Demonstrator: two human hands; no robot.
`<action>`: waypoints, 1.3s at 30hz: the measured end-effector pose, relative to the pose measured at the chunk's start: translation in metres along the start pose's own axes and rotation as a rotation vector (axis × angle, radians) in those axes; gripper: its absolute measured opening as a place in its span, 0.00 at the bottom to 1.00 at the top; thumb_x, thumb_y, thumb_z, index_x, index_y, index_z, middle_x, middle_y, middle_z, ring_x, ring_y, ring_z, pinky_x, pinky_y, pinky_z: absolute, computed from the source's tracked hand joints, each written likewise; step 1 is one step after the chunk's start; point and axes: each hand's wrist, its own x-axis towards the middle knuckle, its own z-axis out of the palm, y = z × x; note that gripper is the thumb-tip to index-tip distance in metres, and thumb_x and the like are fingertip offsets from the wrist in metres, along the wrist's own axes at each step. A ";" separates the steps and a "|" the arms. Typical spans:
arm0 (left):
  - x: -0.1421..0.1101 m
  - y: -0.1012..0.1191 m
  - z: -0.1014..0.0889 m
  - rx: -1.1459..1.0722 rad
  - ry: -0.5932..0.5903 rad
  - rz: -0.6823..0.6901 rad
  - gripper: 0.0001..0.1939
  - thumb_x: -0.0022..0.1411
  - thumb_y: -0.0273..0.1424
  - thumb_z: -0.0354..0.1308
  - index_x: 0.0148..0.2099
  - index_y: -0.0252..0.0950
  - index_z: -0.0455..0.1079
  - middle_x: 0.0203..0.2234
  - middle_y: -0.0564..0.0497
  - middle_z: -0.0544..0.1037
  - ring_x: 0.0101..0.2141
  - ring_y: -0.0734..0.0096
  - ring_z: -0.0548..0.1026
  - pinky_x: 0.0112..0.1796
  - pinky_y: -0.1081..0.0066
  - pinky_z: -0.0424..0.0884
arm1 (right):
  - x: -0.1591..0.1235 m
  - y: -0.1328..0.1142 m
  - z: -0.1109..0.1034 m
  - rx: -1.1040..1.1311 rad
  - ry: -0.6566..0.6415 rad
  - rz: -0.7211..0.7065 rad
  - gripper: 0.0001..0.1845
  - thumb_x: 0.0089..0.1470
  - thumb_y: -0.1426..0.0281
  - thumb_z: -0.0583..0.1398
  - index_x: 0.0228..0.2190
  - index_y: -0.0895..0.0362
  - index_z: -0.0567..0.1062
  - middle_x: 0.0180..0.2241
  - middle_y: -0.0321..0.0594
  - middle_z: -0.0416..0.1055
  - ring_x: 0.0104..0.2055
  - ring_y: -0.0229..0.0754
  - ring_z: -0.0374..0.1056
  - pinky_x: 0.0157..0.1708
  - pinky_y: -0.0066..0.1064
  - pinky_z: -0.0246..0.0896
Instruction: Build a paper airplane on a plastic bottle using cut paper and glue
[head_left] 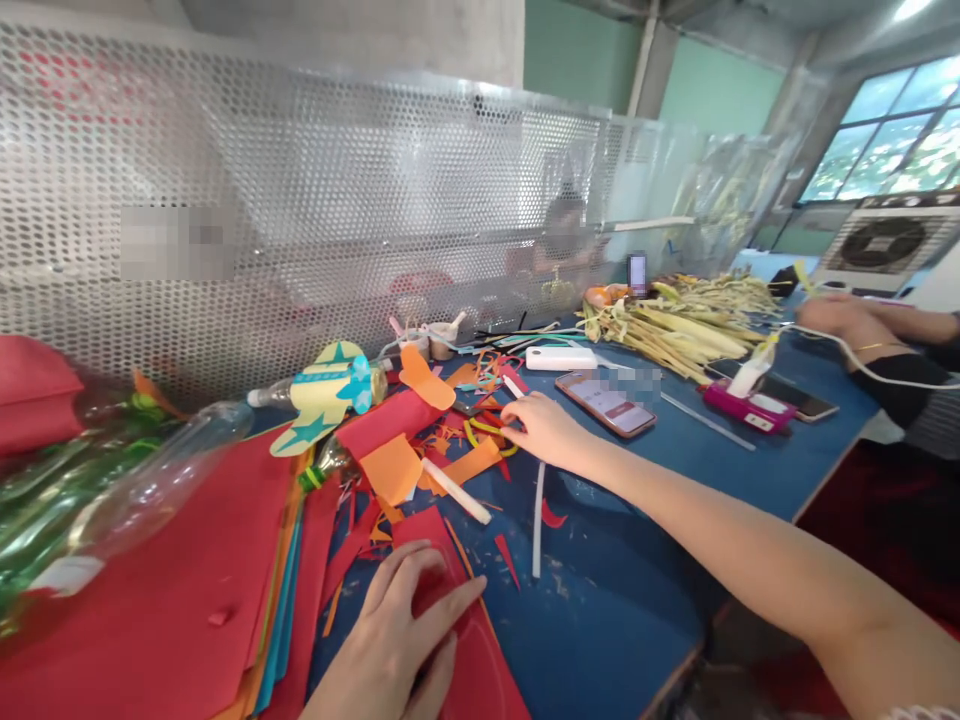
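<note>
My left hand (pixel 397 620) lies on a red sheet (pixel 484 650) at the front of the blue table, fingers apart and pressing it down. My right hand (pixel 544 428) reaches across to the scrap pile, fingertips closed at the yellow-handled scissors (pixel 487 435); the blades are partly hidden among the scraps. Orange cut pieces (pixel 394 468), a white glue stick (pixel 456 490) and a red rolled piece (pixel 390 420) lie between my hands and the mesh. A white strip (pixel 538 520) rests below my right wrist.
Stacked coloured sheets (pixel 172 590) and plastic bottles (pixel 161 480) fill the left side. A bottle decorated with yellow and blue shapes (pixel 322 390) lies behind. Towards the right are a phone (pixel 606 402), a white box (pixel 561 358), a pink power strip (pixel 750 405), dried stalks (pixel 675 335) and another person's arm (pixel 862 325).
</note>
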 end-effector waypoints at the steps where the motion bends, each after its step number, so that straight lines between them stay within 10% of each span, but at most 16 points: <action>1: 0.000 0.000 0.000 -0.001 0.006 -0.001 0.24 0.59 0.23 0.48 0.55 0.50 0.67 0.48 0.49 0.71 0.52 0.60 0.69 0.48 0.65 0.72 | 0.005 -0.003 -0.001 -0.024 -0.049 0.012 0.15 0.60 0.66 0.57 0.48 0.58 0.69 0.49 0.45 0.67 0.45 0.45 0.68 0.43 0.42 0.67; 12: 0.004 -0.002 -0.005 -0.054 0.019 0.096 0.19 0.56 0.22 0.51 0.50 0.42 0.64 0.50 0.47 0.75 0.53 0.60 0.70 0.51 0.65 0.69 | 0.041 -0.028 -0.034 -0.102 -0.413 0.191 0.16 0.60 0.66 0.58 0.49 0.58 0.68 0.49 0.45 0.67 0.45 0.45 0.68 0.42 0.42 0.67; 21: 0.028 0.001 -0.032 -0.084 -0.084 0.062 0.14 0.58 0.22 0.52 0.41 0.45 0.72 0.32 0.52 0.76 0.45 0.61 0.72 0.55 0.51 0.62 | 0.030 0.006 -0.051 0.230 -0.259 0.217 0.16 0.60 0.66 0.58 0.48 0.58 0.69 0.49 0.44 0.67 0.45 0.46 0.68 0.43 0.42 0.67; 27: 0.068 -0.034 -0.064 -0.698 0.140 -0.633 0.02 0.51 0.30 0.62 0.31 0.39 0.73 0.30 0.51 0.78 0.37 0.62 0.75 0.45 0.61 0.70 | 0.014 0.001 -0.037 0.680 -0.044 0.095 0.17 0.57 0.60 0.58 0.41 0.61 0.66 0.33 0.39 0.71 0.32 0.39 0.69 0.32 0.31 0.65; 39: 0.075 -0.034 -0.024 -1.057 0.149 -0.758 0.18 0.52 0.41 0.62 0.41 0.38 0.64 0.30 0.52 0.77 0.34 0.64 0.77 0.36 0.66 0.72 | -0.012 -0.042 0.011 1.218 0.069 -0.027 0.26 0.45 0.50 0.62 0.26 0.52 0.54 0.18 0.24 0.56 0.18 0.33 0.60 0.18 0.26 0.55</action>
